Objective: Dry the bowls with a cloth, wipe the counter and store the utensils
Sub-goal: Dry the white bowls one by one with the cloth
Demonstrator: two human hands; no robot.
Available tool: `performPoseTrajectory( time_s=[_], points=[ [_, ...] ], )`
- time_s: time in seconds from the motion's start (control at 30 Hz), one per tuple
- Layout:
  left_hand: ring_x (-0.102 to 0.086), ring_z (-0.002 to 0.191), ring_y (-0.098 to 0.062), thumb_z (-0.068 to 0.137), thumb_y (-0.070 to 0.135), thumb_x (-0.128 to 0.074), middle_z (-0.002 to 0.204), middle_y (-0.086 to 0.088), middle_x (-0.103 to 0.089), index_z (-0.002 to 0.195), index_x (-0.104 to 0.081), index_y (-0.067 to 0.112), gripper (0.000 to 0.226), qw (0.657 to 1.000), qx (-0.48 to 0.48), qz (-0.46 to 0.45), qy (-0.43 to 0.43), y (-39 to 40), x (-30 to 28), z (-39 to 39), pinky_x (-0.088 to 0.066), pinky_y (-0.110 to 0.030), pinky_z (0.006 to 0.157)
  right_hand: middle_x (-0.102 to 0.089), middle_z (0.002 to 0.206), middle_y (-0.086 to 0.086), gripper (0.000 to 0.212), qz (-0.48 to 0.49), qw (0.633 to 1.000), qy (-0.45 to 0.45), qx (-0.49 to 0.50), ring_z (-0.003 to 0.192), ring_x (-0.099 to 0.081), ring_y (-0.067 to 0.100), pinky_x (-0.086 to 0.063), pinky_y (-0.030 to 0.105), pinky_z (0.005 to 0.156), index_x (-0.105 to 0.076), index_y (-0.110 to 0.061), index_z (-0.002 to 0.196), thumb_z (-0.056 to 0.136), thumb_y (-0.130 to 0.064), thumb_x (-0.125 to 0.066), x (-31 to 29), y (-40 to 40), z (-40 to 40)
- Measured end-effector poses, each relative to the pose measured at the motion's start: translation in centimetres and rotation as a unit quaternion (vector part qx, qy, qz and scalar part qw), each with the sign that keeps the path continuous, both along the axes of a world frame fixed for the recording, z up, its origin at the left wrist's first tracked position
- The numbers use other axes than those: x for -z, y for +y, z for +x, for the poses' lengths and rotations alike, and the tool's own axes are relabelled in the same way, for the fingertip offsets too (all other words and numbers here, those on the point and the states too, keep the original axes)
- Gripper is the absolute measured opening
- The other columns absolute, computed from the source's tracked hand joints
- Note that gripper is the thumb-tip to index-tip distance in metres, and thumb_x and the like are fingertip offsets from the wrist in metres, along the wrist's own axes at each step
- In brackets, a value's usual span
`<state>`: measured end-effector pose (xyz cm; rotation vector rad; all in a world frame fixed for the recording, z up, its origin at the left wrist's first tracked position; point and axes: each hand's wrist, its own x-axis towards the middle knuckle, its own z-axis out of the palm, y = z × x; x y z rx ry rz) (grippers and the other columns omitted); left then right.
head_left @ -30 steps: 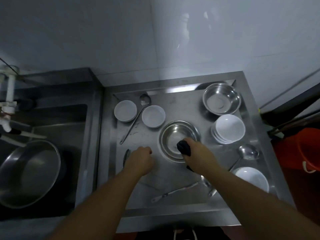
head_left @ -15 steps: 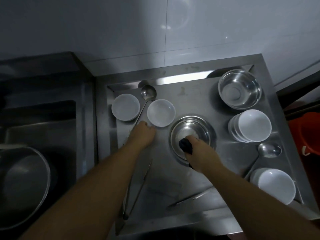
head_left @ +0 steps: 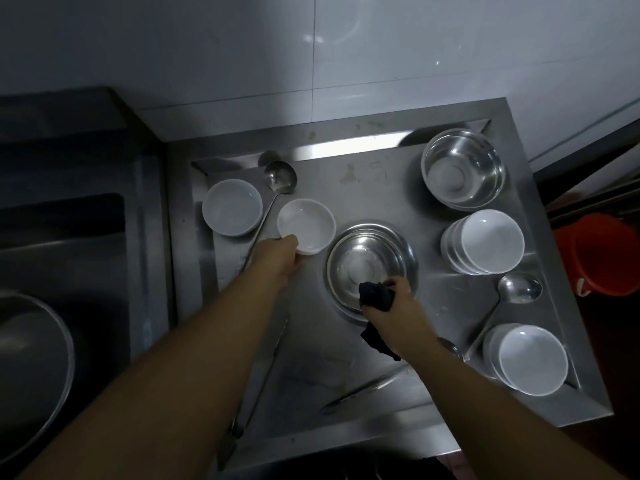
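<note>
On the stainless steel counter [head_left: 374, 174], the left hand [head_left: 280, 258] holds the near rim of a small white round bowl [head_left: 306, 225], thumb over the edge. The right hand [head_left: 394, 306] clutches a dark crumpled cloth [head_left: 375, 296] at the near rim of a wide shallow steel bowl [head_left: 367, 261]. A long-handled steel ladle [head_left: 278, 178] lies between that white bowl and another white round bowl [head_left: 232, 206]. A deep steel bowl [head_left: 462, 168] sits at the far right corner, with a stack of white bowls [head_left: 485, 241] nearer.

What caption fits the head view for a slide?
Left hand grips a white bowl; right hand holds a dark cloth at a steel bowl.
</note>
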<state>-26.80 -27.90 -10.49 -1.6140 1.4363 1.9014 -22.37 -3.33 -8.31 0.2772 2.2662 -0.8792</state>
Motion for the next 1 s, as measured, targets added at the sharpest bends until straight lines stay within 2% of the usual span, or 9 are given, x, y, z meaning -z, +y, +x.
performPoseTrajectory(
  time_s=[0.1,0.2,0.3,0.37,0.47,0.57,0.67,0.8,1.0],
  points=[
    [-0.065,0.076,-0.019,0.101,0.001,-0.055,0.087,-0.010,-0.065,0.090,-0.060,0.010,0.015,0.999,-0.022,0.031,0.019,0.3,-2.4,1.4,-0.057,-0.024,0.045,-0.067,0.111,0.007,0.050,-0.097,0.985,-0.048,0.131,0.088,-0.073,0.030,-0.063,0.042,0.059,-0.048,-0.032,0.125,0.087,-0.038,-0.079,-1.6,-0.3,-0.3],
    [-0.068,0.070,-0.017,0.099,0.002,-0.057,0.080,-0.008,-0.070,0.090,-0.065,0.009,0.013,0.999,0.000,0.021,0.036,0.8,-4.6,3.9,-0.061,-0.028,0.059,-0.069,0.117,0.011,0.037,-0.193,0.953,-0.063,0.227,0.097,-0.074,0.033,-0.066,0.050,0.074,-0.060,-0.030,0.117,0.088,-0.036,-0.082,-4.1,-1.1,-0.7],
    [-0.067,0.076,-0.020,0.097,0.004,-0.061,0.087,-0.009,-0.071,0.094,-0.067,0.010,0.009,0.997,-0.018,0.032,0.062,1.9,-7.0,6.7,-0.059,-0.034,0.078,-0.073,0.112,0.010,0.020,-0.279,0.928,-0.054,0.240,0.092,-0.076,0.032,-0.065,0.043,0.065,-0.067,-0.031,0.111,0.093,-0.034,-0.077,-7.8,-1.9,-1.2],
    [-0.067,0.081,-0.022,0.097,0.007,-0.064,0.094,-0.010,-0.070,0.100,-0.067,0.010,0.006,0.995,-0.035,0.044,0.077,3.1,-8.9,8.7,-0.058,-0.035,0.079,-0.073,0.114,0.006,0.013,-0.301,0.933,-0.019,0.194,0.098,-0.074,0.030,-0.064,0.042,0.070,-0.069,-0.036,0.110,0.098,-0.033,-0.068,-10.4,-2.0,-1.2],
    [-0.067,0.087,-0.028,0.098,0.009,-0.065,0.094,-0.013,-0.068,0.101,-0.068,0.008,0.004,0.987,-0.083,0.078,0.113,5.5,-12.4,11.4,-0.058,-0.042,0.084,-0.070,0.114,-0.006,0.024,-0.244,0.962,0.124,0.021,0.105,-0.066,0.019,-0.057,0.043,0.092,-0.063,-0.040,0.123,0.100,-0.034,-0.061,-14.0,-1.5,-0.7],
    [-0.071,0.091,-0.032,0.098,0.007,-0.062,0.100,-0.019,-0.074,0.107,-0.072,0.004,0.014,0.969,-0.111,0.117,0.189,8.1,-16.2,14.0,-0.062,-0.047,0.089,-0.069,0.113,-0.010,0.032,-0.205,0.931,0.248,-0.173,0.098,-0.064,0.011,-0.051,0.029,0.084,-0.055,-0.043,0.131,0.100,-0.036,-0.061,-17.6,-0.5,0.3],
    [-0.076,0.097,-0.031,0.095,0.004,-0.059,0.113,-0.023,-0.076,0.110,-0.079,0.003,0.024,0.944,-0.099,0.139,0.283,10.3,-19.7,16.2,-0.064,-0.043,0.085,-0.064,0.129,-0.004,0.043,-0.158,0.881,0.319,-0.311,0.105,-0.063,0.017,-0.046,0.028,0.084,-0.049,-0.038,0.141,0.100,-0.039,-0.061,-20.1,0.5,1.8],
    [-0.072,0.104,-0.032,0.083,0.009,-0.068,0.123,-0.023,-0.071,0.129,-0.070,0.007,0.046,0.931,-0.016,0.112,0.347,11.7,-23.6,18.5,-0.061,-0.044,0.096,-0.066,0.130,-0.007,0.045,-0.184,0.853,0.357,-0.334,0.106,-0.064,0.016,-0.049,0.030,0.086,-0.049,-0.039,0.142,0.098,-0.039,-0.062,-22.8,1.7,3.6],
    [-0.067,0.124,-0.038,0.092,0.031,-0.074,0.143,-0.021,-0.064,0.144,-0.063,0.015,0.055,0.907,0.044,0.139,0.395,11.3,-26.8,21.2,-0.056,-0.042,0.102,-0.068,0.108,-0.029,0.036,-0.264,0.863,0.337,-0.267,0.098,-0.064,-0.005,-0.052,0.020,0.081,-0.054,-0.053,0.127,0.093,-0.046,-0.062,-25.8,2.9,5.6]
  ],
)
